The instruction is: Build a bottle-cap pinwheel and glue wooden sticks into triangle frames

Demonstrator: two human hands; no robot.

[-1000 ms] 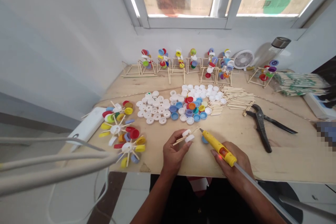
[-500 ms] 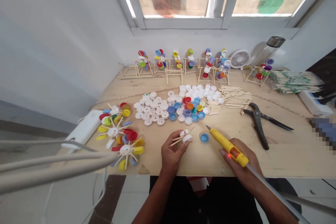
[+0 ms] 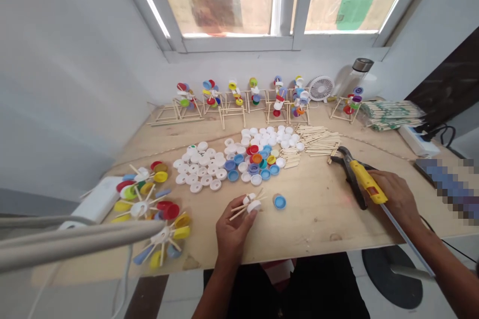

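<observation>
My left hand (image 3: 232,229) is closed on a small assembly of white bottle caps and wooden sticks (image 3: 254,205), above the near part of the table. A blue bottle cap (image 3: 279,202) lies just right of it, open side up. On the right, my right hand (image 3: 392,197) is wrapped round a yellow glue gun (image 3: 366,182) with a long clear glue stick (image 3: 406,239) out of its back. The gun's tip is over the black-handled pliers (image 3: 355,190), covering part of them; whether they touch I cannot tell.
Loose white caps (image 3: 202,164), coloured caps (image 3: 256,158) and wooden sticks (image 3: 318,139) spread across the middle. Cap wheels (image 3: 160,234) lie at left by a white cable (image 3: 93,244). Stick frames with wheels (image 3: 235,104), a fan (image 3: 321,88) and a bottle (image 3: 355,77) line the back.
My right hand has carried the glue gun rightward, from beside the blue cap to over the pliers. My left hand still holds the cap-and-stick assembly. The camera view has turned slightly.
</observation>
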